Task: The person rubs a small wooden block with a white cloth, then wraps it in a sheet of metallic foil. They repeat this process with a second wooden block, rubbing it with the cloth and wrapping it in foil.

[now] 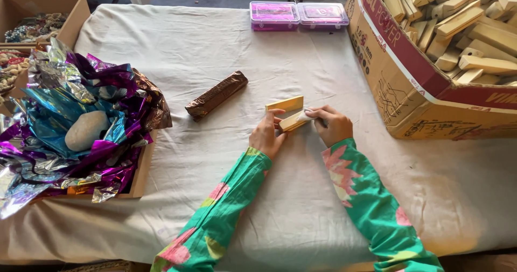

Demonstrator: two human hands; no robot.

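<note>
A large cardboard box (409, 97) stands at the table's far right corner, heaped with pale wooden blocks (463, 24). Left of that box, at the far edge of the cloth-covered table (301, 207), two pink-lidded plastic cases (299, 15) sit side by side. Far to the left of the box, a shallow tray (141, 172) holds crumpled sheets of shiny foil (75, 121) in purple, blue and silver, with a grey stone (86, 130) resting on them. Behind the tray, an open carton (37, 13) holds what look like beads.

Just left of the large box, the left hand (265, 136) and right hand (334, 125) clamp their fingers on a wooden block (292, 121), with a second block (285, 103) touching behind. A foil-wrapped bar (216, 95) lies farther left. The cloth near the front edge lies open.
</note>
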